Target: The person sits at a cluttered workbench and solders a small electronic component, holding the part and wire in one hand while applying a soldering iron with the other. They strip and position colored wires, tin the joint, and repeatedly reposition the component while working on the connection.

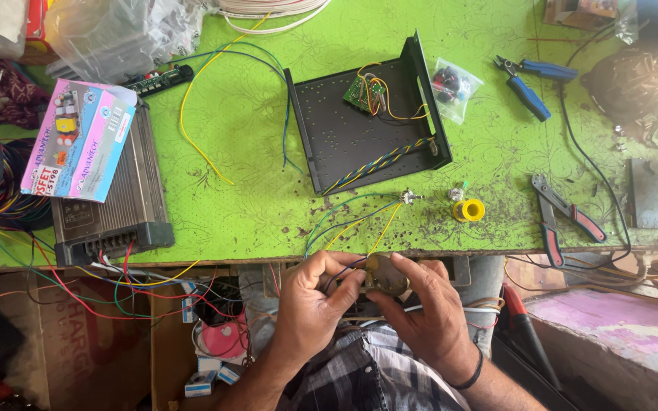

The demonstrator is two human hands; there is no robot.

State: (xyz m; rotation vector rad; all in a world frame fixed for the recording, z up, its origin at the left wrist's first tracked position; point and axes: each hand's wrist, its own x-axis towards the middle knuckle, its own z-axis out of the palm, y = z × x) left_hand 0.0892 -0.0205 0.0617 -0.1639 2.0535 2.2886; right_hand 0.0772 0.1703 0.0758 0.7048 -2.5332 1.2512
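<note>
My left hand (315, 301) and my right hand (424, 308) meet just below the front edge of the green table (253, 152). Between them they hold a small round brass-coloured part (384, 275). The left fingers pinch thin wires (344, 228) that run from the part up onto the table. These green, blue and yellow wires lead to a small metal switch-like piece (409, 197). Behind it lies an open black metal chassis (336, 141) with a green circuit board (365, 92) and a striped wire bundle inside.
A yellow solder spool (468, 210) lies beside the wires. Red-handled pliers (565, 217) and blue-handled pliers (531, 84) rest at the right. A finned grey amplifier (116, 198) with a pink box (78, 137) on it sits at the left. A small bag of parts (451, 87) lies by the chassis.
</note>
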